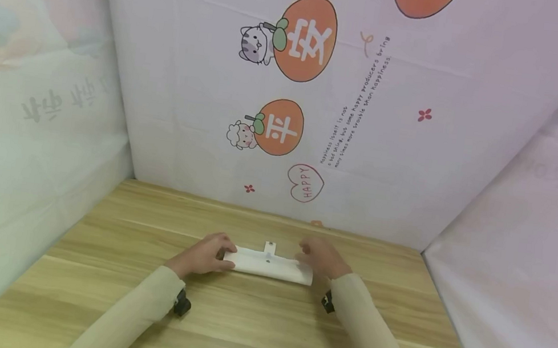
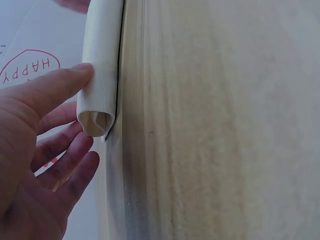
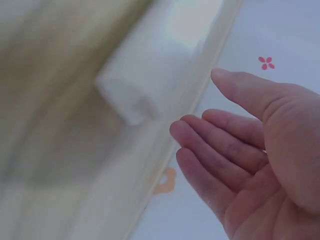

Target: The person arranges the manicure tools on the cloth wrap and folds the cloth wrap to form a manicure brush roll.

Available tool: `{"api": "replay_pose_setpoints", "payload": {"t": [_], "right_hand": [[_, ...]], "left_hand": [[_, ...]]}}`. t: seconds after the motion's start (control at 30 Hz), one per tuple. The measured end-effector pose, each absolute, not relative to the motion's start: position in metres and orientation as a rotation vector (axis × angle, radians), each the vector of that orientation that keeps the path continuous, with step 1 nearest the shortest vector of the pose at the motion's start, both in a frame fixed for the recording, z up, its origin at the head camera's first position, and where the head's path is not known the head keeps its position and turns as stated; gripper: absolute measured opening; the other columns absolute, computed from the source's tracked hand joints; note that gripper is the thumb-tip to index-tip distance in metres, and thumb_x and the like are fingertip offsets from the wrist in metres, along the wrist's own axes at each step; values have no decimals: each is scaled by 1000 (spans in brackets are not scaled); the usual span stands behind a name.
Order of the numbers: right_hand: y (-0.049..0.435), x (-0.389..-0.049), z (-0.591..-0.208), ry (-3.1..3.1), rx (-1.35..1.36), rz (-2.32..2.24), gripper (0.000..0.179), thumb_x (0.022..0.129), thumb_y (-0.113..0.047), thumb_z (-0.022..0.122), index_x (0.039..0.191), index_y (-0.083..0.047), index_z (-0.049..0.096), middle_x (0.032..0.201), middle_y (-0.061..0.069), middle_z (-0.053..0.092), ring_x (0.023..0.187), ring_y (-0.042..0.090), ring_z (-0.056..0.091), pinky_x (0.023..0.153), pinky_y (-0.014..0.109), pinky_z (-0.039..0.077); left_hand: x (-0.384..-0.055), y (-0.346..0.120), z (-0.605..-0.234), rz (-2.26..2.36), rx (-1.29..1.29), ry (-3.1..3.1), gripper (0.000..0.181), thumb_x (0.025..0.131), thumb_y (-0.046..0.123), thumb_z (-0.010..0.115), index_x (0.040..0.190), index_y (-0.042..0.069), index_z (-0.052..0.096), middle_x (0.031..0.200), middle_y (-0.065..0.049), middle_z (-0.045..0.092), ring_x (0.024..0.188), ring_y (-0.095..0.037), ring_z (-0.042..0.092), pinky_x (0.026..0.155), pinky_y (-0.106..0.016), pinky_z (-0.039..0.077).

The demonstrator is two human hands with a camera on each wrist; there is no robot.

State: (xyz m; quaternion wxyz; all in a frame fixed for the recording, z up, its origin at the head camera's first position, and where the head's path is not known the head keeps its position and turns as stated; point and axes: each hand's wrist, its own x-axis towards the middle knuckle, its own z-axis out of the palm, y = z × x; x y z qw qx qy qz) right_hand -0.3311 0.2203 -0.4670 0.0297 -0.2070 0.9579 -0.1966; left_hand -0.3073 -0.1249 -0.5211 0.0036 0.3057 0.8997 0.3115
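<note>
A white cloth roll [image 1: 270,268] lies sideways on the table, with a short tab [image 1: 270,246] and a small metal snap at its middle. At its left end my left hand [image 1: 205,253] holds it between thumb and fingers. The left wrist view shows the thumb pressed on the ribbed cloth roll [image 2: 102,65], whose hollow end faces the camera, and fingers behind it. By the right end is my right hand [image 1: 323,258]. In the right wrist view this hand [image 3: 260,160] has loosely bent fingers, nothing in them, and stands apart from the blurred roll [image 3: 150,65].
Beneath everything is a wood-grain table [image 1: 241,325]. A printed white cloth wall [image 1: 204,102] rises along its back edge, close behind the roll. More cloth walls stand at the left [image 1: 46,130] and right [image 1: 525,236]. Each wrist wears a small black device [image 1: 182,303].
</note>
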Motion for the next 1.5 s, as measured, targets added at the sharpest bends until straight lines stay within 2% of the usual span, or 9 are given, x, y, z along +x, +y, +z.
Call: {"api": "replay_pose_setpoints", "payload": {"t": [0.27, 0.37, 0.47, 0.53, 0.7, 0.83, 0.97, 1.13, 1.5], "right_hand": [[180, -352, -472, 2956, -825, -478, 15, 95, -12, 76, 103, 1, 72, 106, 19, 77, 96, 30, 73, 89, 48, 60], [170, -357, -480, 2947, -861, -491, 12, 92, -7, 77, 96, 1, 70, 95, 15, 75, 84, 25, 69, 79, 41, 60], [163, -361, -487, 2935, -859, -514, 12, 89, -4, 78, 88, -2, 66, 80, 7, 67, 71, 17, 57, 66, 32, 52], [160, -363, -491, 2924, -849, -537, 12, 88, -3, 78, 86, -4, 65, 77, 3, 62, 69, 13, 52, 63, 28, 47], [159, -366, -497, 2905, -812, -591, 8, 88, -2, 77, 94, -5, 73, 84, 2, 69, 76, 14, 57, 71, 30, 51], [160, -366, -497, 2905, -758, -635, 24, 88, -2, 78, 112, -5, 77, 100, 8, 76, 89, 19, 66, 84, 39, 58], [160, -366, -494, 2909, -737, -658, 33, 88, -1, 79, 120, 0, 74, 112, 14, 77, 103, 27, 72, 96, 44, 60], [159, -364, -486, 2916, -743, -719, 31, 90, 4, 75, 120, 2, 73, 114, 16, 77, 107, 28, 73, 98, 42, 60], [161, -339, -468, 2930, -938, -630, 17, 89, 2, 78, 105, -6, 79, 107, 10, 80, 98, 21, 75, 92, 35, 62]], "left_hand": [[-305, -123, -519, 961, 935, 2821, 37, 96, 29, 78, 123, 4, 73, 122, -10, 68, 112, -26, 62, 101, -49, 52], [-305, -122, -518, 948, 927, 2825, 37, 96, 29, 78, 123, 4, 73, 122, -10, 67, 112, -26, 62, 101, -49, 52], [-305, -123, -517, 936, 920, 2830, 37, 96, 29, 78, 123, 4, 73, 123, -10, 67, 113, -27, 62, 102, -50, 52], [-305, -123, -517, 936, 912, 2830, 36, 97, 28, 78, 123, 4, 73, 123, -10, 68, 113, -27, 62, 103, -50, 52], [-306, -122, -517, 931, 914, 2830, 37, 96, 29, 78, 123, 4, 73, 123, -10, 68, 114, -29, 62, 103, -51, 51], [-306, -122, -515, 936, 910, 2823, 38, 96, 28, 79, 122, 3, 72, 123, -10, 67, 115, -29, 62, 103, -52, 51], [-305, -121, -514, 932, 914, 2823, 37, 96, 27, 79, 122, 2, 72, 121, -10, 67, 113, -27, 61, 103, -50, 51], [-305, -123, -517, 932, 927, 2828, 36, 96, 27, 79, 121, 3, 72, 121, -9, 68, 113, -27, 62, 103, -49, 52], [-308, -125, -520, 946, 936, 2806, 38, 97, 28, 78, 123, 2, 71, 124, -11, 67, 116, -29, 63, 103, -51, 52]]}}
